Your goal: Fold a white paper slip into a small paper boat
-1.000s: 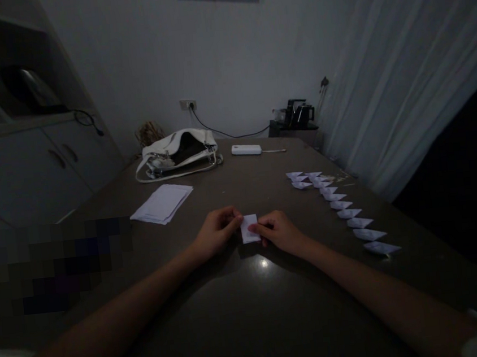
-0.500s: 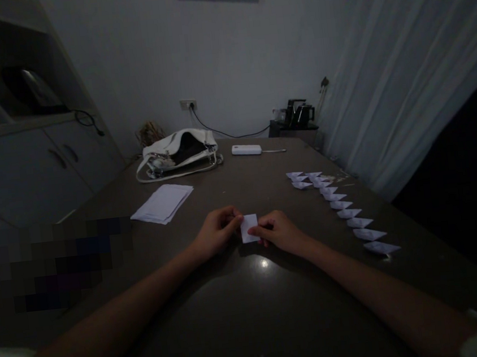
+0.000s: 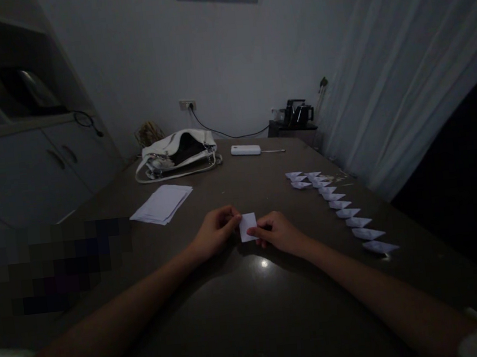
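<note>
A small white square of folded paper (image 3: 247, 223) is held between my two hands, just above the middle of the table. My left hand (image 3: 217, 230) pinches its left upper edge between thumb and fingers. On the other side, my right hand (image 3: 279, 233) grips the right edge, its thumb lying across the paper's face. The fingers behind the paper are partly hidden. To the right, several folded paper boats (image 3: 348, 212) stand in a slanting row, with a few more clustered at the far end. A stack of white paper sheets (image 3: 162, 203) lies beyond my left hand.
On the dark table (image 3: 253, 319), a white handbag (image 3: 180, 150) stands open at the back left. A white power bank (image 3: 246, 150) with a short cable lies behind my hands. A black kettle (image 3: 301, 115) is on a low stand past the table, near a sheer curtain (image 3: 372, 73).
The folded paper has tilted slightly in my fingers. Both hands keep the same hold, and the view has shifted only a little.
</note>
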### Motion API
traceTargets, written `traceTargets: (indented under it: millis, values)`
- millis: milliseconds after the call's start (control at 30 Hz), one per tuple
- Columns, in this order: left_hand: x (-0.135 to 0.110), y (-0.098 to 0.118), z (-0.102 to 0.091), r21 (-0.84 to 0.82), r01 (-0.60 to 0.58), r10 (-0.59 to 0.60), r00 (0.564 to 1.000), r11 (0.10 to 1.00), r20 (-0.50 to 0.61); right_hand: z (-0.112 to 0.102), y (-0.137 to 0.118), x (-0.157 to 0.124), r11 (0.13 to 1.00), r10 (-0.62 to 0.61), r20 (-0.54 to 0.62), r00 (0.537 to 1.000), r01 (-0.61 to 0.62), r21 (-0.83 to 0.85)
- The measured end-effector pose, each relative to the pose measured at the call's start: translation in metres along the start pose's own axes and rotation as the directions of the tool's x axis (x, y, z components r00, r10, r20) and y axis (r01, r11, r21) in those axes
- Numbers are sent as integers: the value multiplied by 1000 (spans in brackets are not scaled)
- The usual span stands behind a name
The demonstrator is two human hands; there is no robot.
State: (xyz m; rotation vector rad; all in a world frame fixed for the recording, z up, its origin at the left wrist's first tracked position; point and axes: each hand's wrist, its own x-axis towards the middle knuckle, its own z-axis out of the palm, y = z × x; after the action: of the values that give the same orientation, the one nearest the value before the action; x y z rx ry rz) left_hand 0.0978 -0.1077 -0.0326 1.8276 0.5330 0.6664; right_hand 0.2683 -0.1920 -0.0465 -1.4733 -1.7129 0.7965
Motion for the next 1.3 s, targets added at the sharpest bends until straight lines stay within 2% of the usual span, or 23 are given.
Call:
traceTargets:
  millis: [300, 400, 500, 533, 600, 700, 800, 867, 1067, 1300]
  values:
    - [0, -1, 1, 5, -8, 8, 1000, 1000, -5, 0, -8, -2, 999, 32, -23, 999, -32, -16]
    - [0, -3, 0, 22, 0, 0, 1000, 1000, 1, -2, -7, -1, 1000, 4, -25, 1000, -4, -8]
    - [0, -4, -1, 163, -32, 34, 999, 986, -6, -9, -5, 0, 996, -61, -127, 990, 53, -69]
    - [0, -4, -2, 274, -54, 59, 998, 960, -9, -12, -5, 0, 991, -86, -178, 980, 66, -117]
    - [1, -5, -2, 514, -100, 117, 993, 852, 0, -16, -5, 0, 970, -132, -242, 961, 75, -232]
    - [1, -8, -3, 691, -175, 180, 981, 702, 65, -17, -6, -1, 924, -166, -192, 967, 84, -374]
    - [1, -10, -2, 721, -239, 213, 969, 650, 129, -12, -7, -1, 871, -196, -91, 976, 131, -473]
    - [1, -11, -1, 740, -256, 220, 964, 622, 148, -9, -6, -1, 849, -204, -74, 976, 139, -510]
    - [0, -9, 3, 799, -261, 213, 962, 541, 170, -3, -3, 1, 841, -159, -128, 979, 66, -537]
    - [1, -7, 7, 872, -209, 139, 977, 444, 163, -3, -5, 3, 817, -118, -157, 980, 6, -577]
